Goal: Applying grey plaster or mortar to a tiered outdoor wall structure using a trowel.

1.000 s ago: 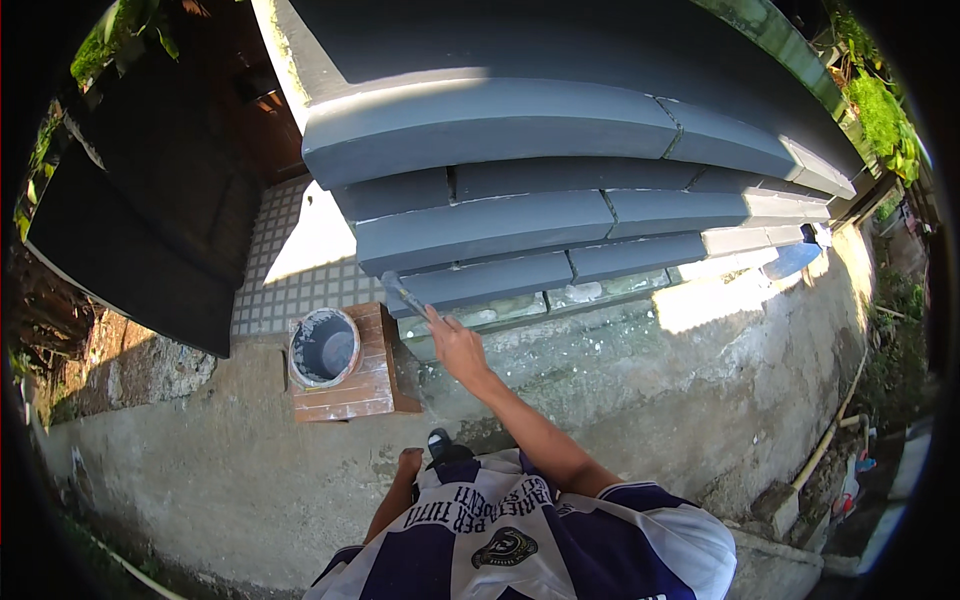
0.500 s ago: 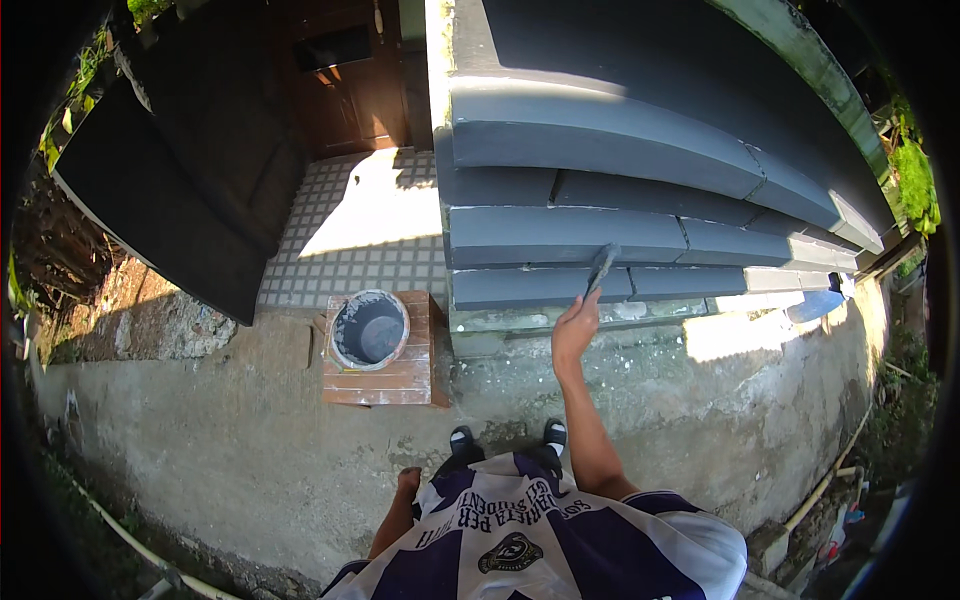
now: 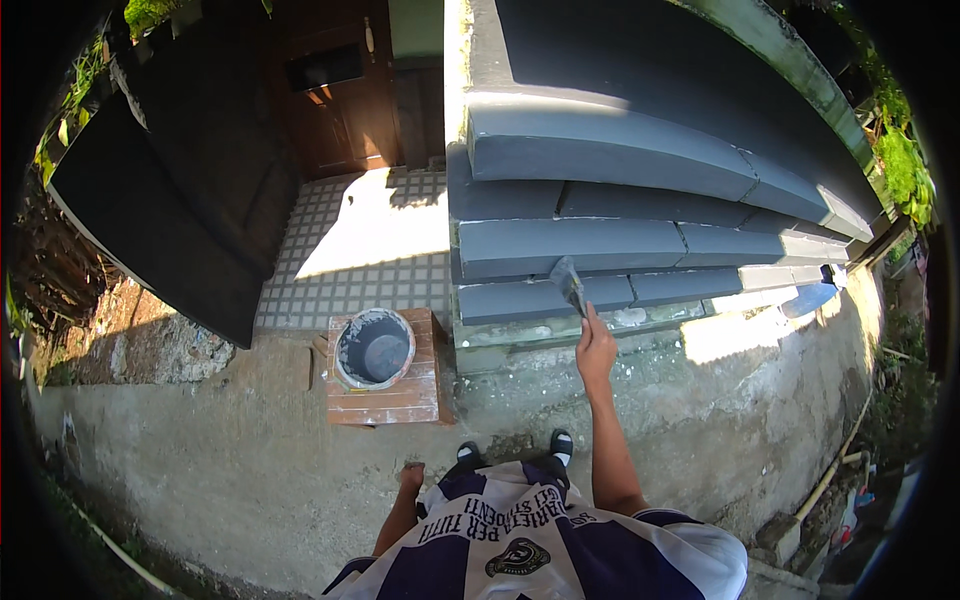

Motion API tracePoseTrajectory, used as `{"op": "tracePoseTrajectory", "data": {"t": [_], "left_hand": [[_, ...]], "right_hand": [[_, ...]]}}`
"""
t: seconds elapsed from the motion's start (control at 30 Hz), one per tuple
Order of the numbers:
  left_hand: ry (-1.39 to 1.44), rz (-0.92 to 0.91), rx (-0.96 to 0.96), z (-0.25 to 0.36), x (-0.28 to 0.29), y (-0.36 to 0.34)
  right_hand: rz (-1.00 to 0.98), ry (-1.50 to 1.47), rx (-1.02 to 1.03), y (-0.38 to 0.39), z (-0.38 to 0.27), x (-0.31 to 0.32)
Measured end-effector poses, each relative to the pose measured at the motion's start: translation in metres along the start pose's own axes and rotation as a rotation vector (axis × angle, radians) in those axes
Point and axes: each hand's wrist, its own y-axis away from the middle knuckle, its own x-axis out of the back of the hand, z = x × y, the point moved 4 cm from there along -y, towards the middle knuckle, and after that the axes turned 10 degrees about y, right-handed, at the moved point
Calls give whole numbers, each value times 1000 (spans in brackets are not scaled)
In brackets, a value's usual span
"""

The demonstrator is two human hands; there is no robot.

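My right hand is closed around the handle of a paintbrush with grey-coated bristles. The brush head is up against the lower grey ledges of the stepped wall, near their left part. My left hand hangs low beside my body, away from the wall; its fingers are too small and hidden to make out. A paint-smeared bucket with grey inside stands on a wooden stool, left of the ledges.
Beyond the stool lies a checkered tiled floor leading to a brown wooden door. A dark panel leans at the left. A blue object lies by the ledges' far right end. Pipes edge the concrete at right.
My right hand has come slightly lower and right, while the brush head has swung left along the lower ledges. The whole view has shifted a little; the left hand still hangs down.
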Motion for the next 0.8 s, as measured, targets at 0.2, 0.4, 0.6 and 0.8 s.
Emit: {"op": "tracePoseTrajectory", "data": {"t": [0.2,0.4,0.6,0.8], "left_hand": [[264,-51,89,6,0,4],[-307,-246,-148,-3,-24,-13],[62,-241,-59,23,-52,-1],[339,-86,-60,34,-30,2]], "right_hand": [[327,114,-442,-14,83,16],[-22,-205,9,29,-114,-35],[-234,-384,92,62,-130,-41],[-296,-690,-326,39,-70,-74]]}}
